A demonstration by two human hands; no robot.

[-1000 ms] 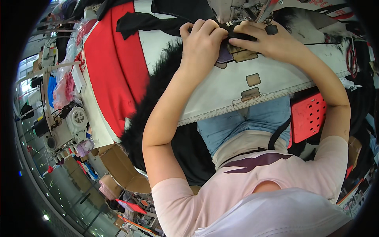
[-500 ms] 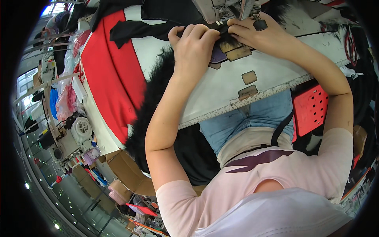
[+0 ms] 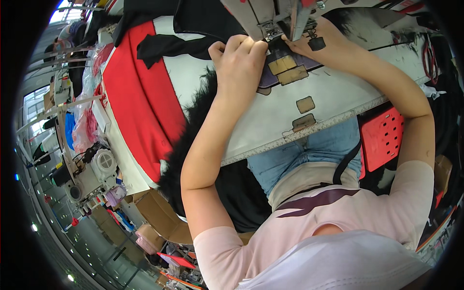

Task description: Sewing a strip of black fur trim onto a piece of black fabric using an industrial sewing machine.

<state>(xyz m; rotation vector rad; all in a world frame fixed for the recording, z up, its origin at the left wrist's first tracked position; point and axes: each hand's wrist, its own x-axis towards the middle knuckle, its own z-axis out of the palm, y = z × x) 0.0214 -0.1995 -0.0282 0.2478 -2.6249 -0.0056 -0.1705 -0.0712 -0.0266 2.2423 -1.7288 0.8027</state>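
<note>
At the sewing machine (image 3: pixel 285 21), my left hand (image 3: pixel 238 65) has its fingers curled down on black cloth (image 3: pixel 198 47), left of the presser foot. The cloth's strip trails leftward over the white machine bed (image 3: pixel 263 123). My right hand (image 3: pixel 328 46) is at the foot's right side, its thumb reaching toward the needle area. The machine head hides most of its fingers, so I cannot tell its grip. Yellowed tape patches (image 3: pixel 290 70) lie on a dark plate just in front of the foot. Black fur (image 3: pixel 186 140) hangs along the bed's left side, beside my left forearm.
Red cloth (image 3: pixel 140 92) spreads over the table to the left. A measuring tape (image 3: pixel 299 131) runs along the bed's front edge. Below right is a red perforated plastic piece (image 3: pixel 382 137). A cardboard box (image 3: pixel 162 217) stands lower left, near a motor unit (image 3: pixel 104 162).
The fur that lay by the presser foot no longer shows there, uncovering more of the plate and patches. My right fingers have gone further behind the machine head. The whole view has shifted slightly.
</note>
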